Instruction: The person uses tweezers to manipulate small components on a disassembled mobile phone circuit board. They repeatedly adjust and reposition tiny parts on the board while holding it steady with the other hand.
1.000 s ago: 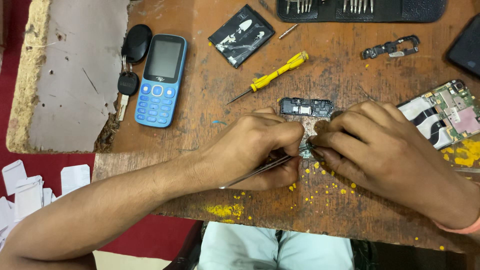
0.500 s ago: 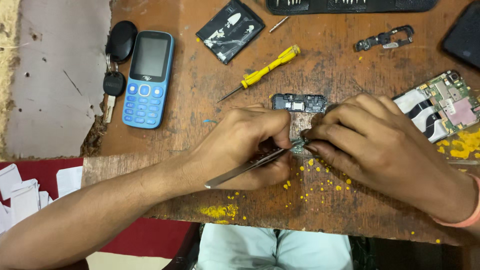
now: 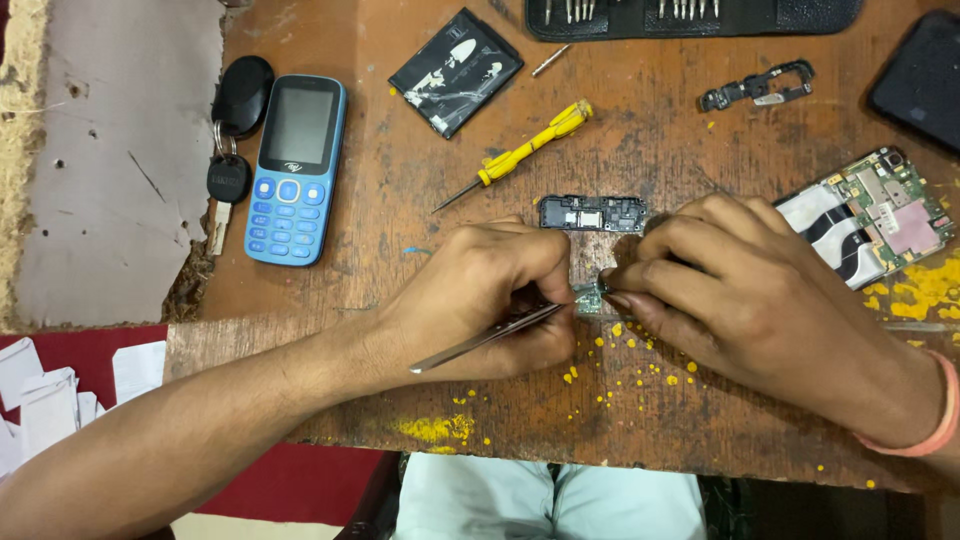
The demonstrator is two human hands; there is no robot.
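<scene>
— Held how, at that instant?

— Left hand (image 3: 490, 300) closed around slim metal tweezers (image 3: 490, 338), tips pressed to a small green board piece (image 3: 590, 297). Right hand (image 3: 740, 290) curled over, fingertips (image 3: 640, 275) pinning that same piece flat on the bench (image 3: 640, 440), just below a black module (image 3: 592, 213).

— Seen clearly?

— Only partly. Mostly hidden under both sets of fingers; couldn't tell exactly where the tips touched.

— Judged risky?

— Yes. Could easily have slipped off so small a part under sideways pressure, then scratched the board or jabbed a finger of the right hand, lying right beside the points.

— Anything else?

— Might have flicked the piece loose. Pinned by fingertips alone, near the bench's front edge, with only the lap below. Would have been hard to find again among the yellow specks (image 3: 640, 350) scattered just beside it.

— And the surroundings?

— Less worrying. Yellow screwdriver (image 3: 530, 150), battery (image 3: 455, 70) and blue phone (image 3: 295, 170) lay well apart, toward the back. Opened phone (image 3: 870, 215) sat close behind the right hand, though; could have been nudged by a careless knuckle and knocked against its bare circuitry.

— Likeliest cause, then?

— Too much force through pointed tips on a barely held part.
</scene>
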